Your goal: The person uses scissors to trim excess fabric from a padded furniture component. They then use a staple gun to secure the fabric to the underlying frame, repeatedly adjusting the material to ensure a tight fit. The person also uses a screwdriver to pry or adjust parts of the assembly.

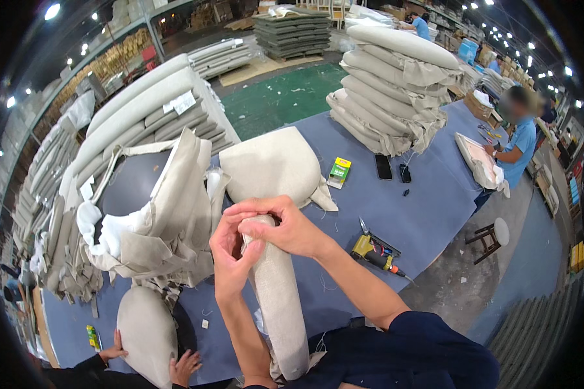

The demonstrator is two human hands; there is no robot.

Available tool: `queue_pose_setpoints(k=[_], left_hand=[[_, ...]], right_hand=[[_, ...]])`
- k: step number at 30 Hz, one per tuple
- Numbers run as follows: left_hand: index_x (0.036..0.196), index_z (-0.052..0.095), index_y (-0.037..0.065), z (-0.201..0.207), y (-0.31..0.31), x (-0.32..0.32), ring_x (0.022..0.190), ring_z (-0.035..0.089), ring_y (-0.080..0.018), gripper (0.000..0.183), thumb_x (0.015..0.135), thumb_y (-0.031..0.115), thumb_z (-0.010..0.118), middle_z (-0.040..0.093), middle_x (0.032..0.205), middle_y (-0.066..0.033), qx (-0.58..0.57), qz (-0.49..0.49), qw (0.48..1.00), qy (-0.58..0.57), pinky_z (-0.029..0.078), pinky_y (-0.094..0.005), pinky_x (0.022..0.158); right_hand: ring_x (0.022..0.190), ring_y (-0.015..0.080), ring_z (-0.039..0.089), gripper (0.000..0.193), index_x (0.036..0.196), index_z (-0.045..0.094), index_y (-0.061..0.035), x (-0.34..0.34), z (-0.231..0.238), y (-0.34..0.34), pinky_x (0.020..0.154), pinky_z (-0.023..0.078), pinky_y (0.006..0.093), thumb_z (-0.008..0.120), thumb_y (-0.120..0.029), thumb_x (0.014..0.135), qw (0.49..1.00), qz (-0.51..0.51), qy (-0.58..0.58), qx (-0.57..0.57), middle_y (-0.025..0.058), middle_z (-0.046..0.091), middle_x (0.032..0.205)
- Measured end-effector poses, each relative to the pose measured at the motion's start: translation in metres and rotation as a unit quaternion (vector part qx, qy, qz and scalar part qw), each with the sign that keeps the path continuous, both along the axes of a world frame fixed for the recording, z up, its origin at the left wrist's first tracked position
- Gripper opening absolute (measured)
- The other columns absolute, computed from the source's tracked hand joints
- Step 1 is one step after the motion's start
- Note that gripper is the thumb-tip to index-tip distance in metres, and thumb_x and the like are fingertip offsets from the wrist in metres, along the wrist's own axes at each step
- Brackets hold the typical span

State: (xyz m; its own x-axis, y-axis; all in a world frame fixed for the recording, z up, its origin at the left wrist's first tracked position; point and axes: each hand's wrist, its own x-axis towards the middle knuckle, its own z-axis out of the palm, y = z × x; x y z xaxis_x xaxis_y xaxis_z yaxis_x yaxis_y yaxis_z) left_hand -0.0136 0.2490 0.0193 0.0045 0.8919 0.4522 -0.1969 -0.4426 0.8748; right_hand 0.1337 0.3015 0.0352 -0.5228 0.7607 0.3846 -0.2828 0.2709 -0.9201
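Note:
A beige fabric-covered seat cushion [276,298] stands on edge against me, its narrow side facing up. Around its far upper end, my left hand [232,243] curls from the left, thumb pressing the fabric. My right hand [289,227] wraps over the same end from the right, its fingers meeting the left hand's. The cushion's broad faces are mostly hidden. Just beyond my hands a beige seat cushion [272,165] lies flat on the blue table [396,207], loose cloth at its edge. A yellow and black pneumatic tool [372,251] lies to the right.
Tall cushion stacks [396,84] rise at the back right. Loose covers [169,227] pile up at left. A small green-yellow box [339,172] and a black phone [384,167] lie on the table. A co-worker's hands [185,368] touch another cushion [147,334]; another person [518,142] works far right.

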Motion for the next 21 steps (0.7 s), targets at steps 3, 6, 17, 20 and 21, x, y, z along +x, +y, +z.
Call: queue_pose_setpoints(k=[3,6,17,20,21], left_hand=[[0.119,0.061,-0.003,0.008,-0.004,0.003,0.100,0.063,-0.0149,0.044,0.080,0.012,0.076,0.066,0.106,-0.0077,-0.008,-0.028,0.999,-0.039,0.046,-0.0278,0.092],[0.112,0.063,-0.001,0.011,-0.005,0.011,0.102,0.062,-0.0152,0.037,0.081,0.015,0.074,0.066,0.108,-0.0082,-0.081,0.024,0.996,-0.018,0.045,-0.0282,0.093],[0.121,0.058,0.001,0.000,-0.007,0.028,0.116,0.061,-0.0187,0.044,0.082,0.010,0.076,0.064,0.127,-0.0130,-0.059,-0.061,0.996,-0.025,0.046,-0.0323,0.102],[0.124,0.055,0.002,0.000,-0.005,0.031,0.119,0.057,-0.0185,0.047,0.081,0.006,0.074,0.060,0.133,-0.0142,-0.027,-0.072,0.997,-0.025,0.043,-0.0335,0.104],[0.127,0.054,0.002,0.000,-0.007,0.027,0.120,0.055,-0.0183,0.052,0.080,0.010,0.074,0.058,0.136,-0.0137,-0.030,-0.072,0.997,-0.008,0.041,-0.0333,0.106]], right_hand=[[0.104,0.0128,0.063,0.038,0.125,0.066,0.0009,0.004,-0.002,-0.008,0.093,0.050,0.0294,0.068,-0.006,0.087,1.000,0.002,0.010,0.015,0.0067,0.070,0.111],[0.111,0.0151,0.061,0.046,0.130,0.061,0.0000,0.009,-0.003,-0.017,0.099,0.048,0.0313,0.068,-0.006,0.086,0.997,-0.024,0.013,0.066,0.0083,0.066,0.121],[0.142,0.0246,0.039,0.105,0.157,0.025,-0.0066,0.049,-0.029,-0.044,0.117,0.031,0.0387,0.084,-0.031,0.074,0.989,-0.095,-0.044,0.105,0.0148,0.041,0.152],[0.143,0.0268,0.039,0.111,0.157,0.026,-0.0065,0.088,-0.078,-0.044,0.118,0.030,0.0404,0.087,-0.040,0.072,0.992,-0.108,-0.062,0.008,0.0150,0.044,0.151],[0.142,0.0268,0.041,0.110,0.156,0.028,-0.0063,0.107,-0.102,-0.041,0.117,0.032,0.0408,0.088,-0.042,0.071,0.983,-0.147,-0.111,-0.016,0.0151,0.047,0.149]])
